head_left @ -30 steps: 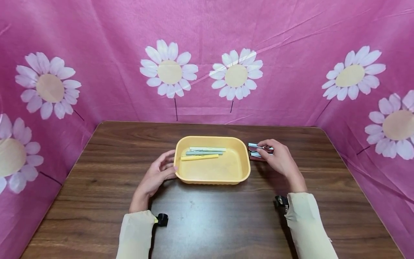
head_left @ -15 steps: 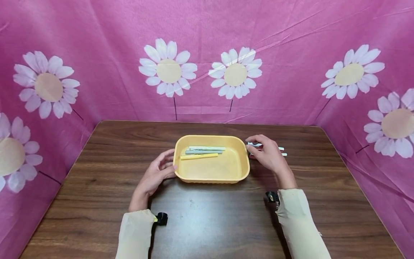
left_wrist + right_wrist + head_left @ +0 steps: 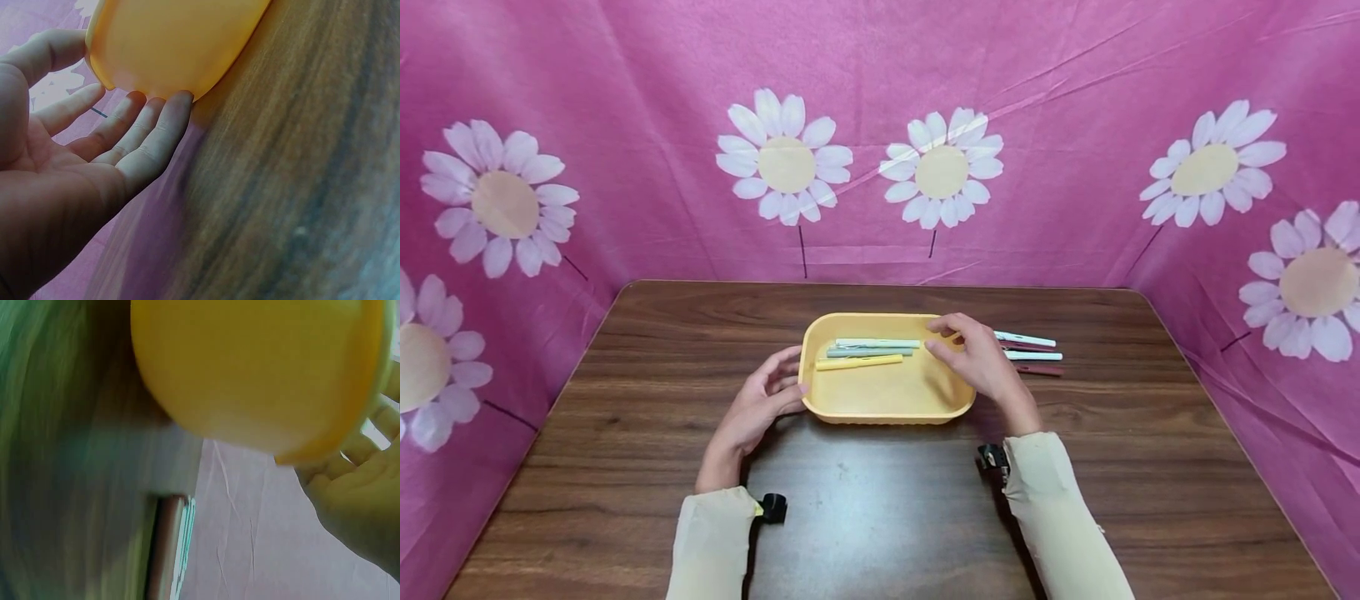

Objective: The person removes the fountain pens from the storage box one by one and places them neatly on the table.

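A yellow plastic tray [image 3: 887, 416] sits on the table, with a pale green pen [image 3: 880, 343], a grey-green pen [image 3: 871, 352] and a yellow pen [image 3: 859, 362] in its left part. My left hand [image 3: 763, 402] holds the tray's left end, thumb at the rim and fingertips against the outer wall, as the left wrist view shows. Over the tray's right end hovers my right hand [image 3: 979, 360], fingers loosely bent, with nothing visible between them. Light blue pens [image 3: 1033, 357] and dark red pens [image 3: 1041, 370] lie right of the tray, partly hidden by that hand.
The brown wooden table [image 3: 865, 517] has its back edge behind the tray. A pink curtain [image 3: 865, 250] with white flowers hangs around the back and both sides. A black wrist camera [image 3: 992, 458] sits at the right sleeve.
My right hand has moved left, from above the blue and red pens to above the tray's right end, uncovering more of those pens. The left hand stays at the tray.
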`<state>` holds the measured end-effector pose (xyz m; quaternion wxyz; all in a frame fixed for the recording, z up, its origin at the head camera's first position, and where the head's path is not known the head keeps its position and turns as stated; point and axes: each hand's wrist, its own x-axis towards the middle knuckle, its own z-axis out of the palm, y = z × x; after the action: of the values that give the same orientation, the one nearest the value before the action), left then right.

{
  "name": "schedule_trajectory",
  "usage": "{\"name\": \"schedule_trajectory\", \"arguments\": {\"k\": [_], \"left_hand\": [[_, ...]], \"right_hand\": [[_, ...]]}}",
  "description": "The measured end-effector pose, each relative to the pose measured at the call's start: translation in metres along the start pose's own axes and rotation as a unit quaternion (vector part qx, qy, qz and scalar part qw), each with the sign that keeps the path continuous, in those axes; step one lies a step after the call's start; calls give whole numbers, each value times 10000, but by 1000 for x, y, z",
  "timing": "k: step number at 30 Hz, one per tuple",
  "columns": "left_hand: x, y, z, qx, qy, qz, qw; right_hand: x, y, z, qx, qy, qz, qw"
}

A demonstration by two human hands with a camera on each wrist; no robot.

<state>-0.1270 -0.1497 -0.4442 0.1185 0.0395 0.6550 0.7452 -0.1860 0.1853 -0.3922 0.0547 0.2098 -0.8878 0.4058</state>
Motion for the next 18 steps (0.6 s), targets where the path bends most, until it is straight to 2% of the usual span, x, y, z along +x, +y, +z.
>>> {"name": "schedule_trajectory", "arguments": {"k": [10,18], "left_hand": [[1,0,0,-61,-6,21,10000],[0,0,1,-75,-4,26,10000]], "right_hand": [[13,-8,28,257,-429,173,9986],[15,-8,38,257,-694,227,9970]]}}
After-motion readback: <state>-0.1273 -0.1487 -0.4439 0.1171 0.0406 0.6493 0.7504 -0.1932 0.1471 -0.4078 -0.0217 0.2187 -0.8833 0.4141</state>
